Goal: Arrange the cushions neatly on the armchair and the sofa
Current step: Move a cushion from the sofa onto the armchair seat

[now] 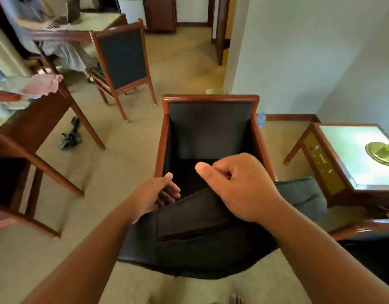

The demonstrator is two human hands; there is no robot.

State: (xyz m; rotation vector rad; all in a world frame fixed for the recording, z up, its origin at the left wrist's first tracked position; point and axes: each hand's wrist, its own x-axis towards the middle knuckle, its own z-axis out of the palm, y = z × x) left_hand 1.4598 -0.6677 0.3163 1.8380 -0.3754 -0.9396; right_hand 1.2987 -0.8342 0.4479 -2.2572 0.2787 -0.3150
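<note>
A dark grey cushion with a zip seam hangs in front of me, held over the front of the wooden armchair. The armchair has a dark padded back and its seat well is bare. My left hand grips the cushion's upper left edge, fingers curled under it. My right hand pinches the cushion's top edge with fingers curled, thumb pointing left. The cushion's right end reaches past the armchair's right arm.
A side table with a green lamp base stands right of the armchair. A second dark-backed chair stands behind on the left. A wooden desk with clothes and a chair frame are at the left. A black object lies on the carpet.
</note>
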